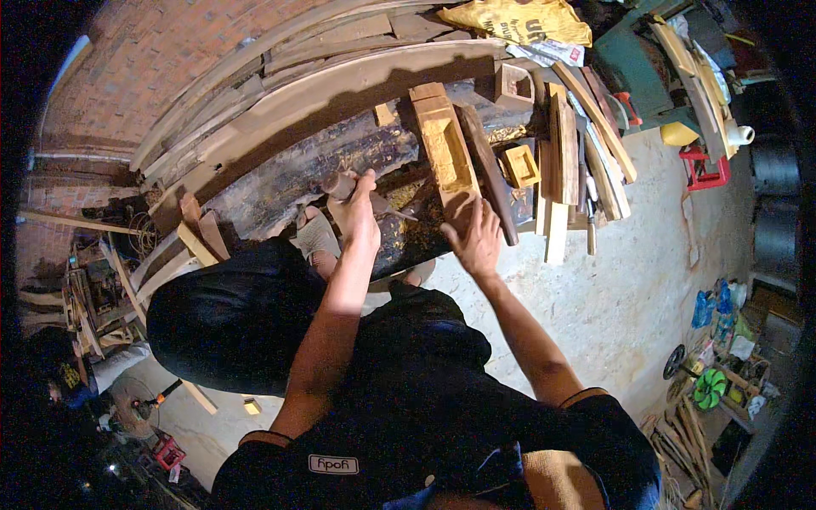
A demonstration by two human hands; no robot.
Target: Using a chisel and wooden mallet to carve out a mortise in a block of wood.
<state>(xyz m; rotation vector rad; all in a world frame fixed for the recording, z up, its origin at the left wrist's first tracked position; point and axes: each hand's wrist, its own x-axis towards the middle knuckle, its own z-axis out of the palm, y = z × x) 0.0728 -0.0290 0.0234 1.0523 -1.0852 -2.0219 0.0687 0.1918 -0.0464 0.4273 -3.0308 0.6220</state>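
My left hand (360, 219) is closed around a cylindrical wooden piece (340, 185) with a rounded end; my fingers hide the rest of it. A narrow, pointed grey shape (398, 211) reaches out to the right of that hand, too unclear to name. Fingers spread, my right hand (478, 241) rests at the near end of a long, hollowed wooden block (447, 155). The block lies across a dark, rough log (331, 166). Just right of it is a dark wooden bar (489, 174).
A small hollowed wooden box (520, 165) sits among wood chips, and a paler box (514, 87) stands behind. Wooden strips (561, 161) and tools lie at the right. Long planks (306, 93) line the back. My foot (316, 234) is beside the log. A red stool (704, 170) stands farther right.
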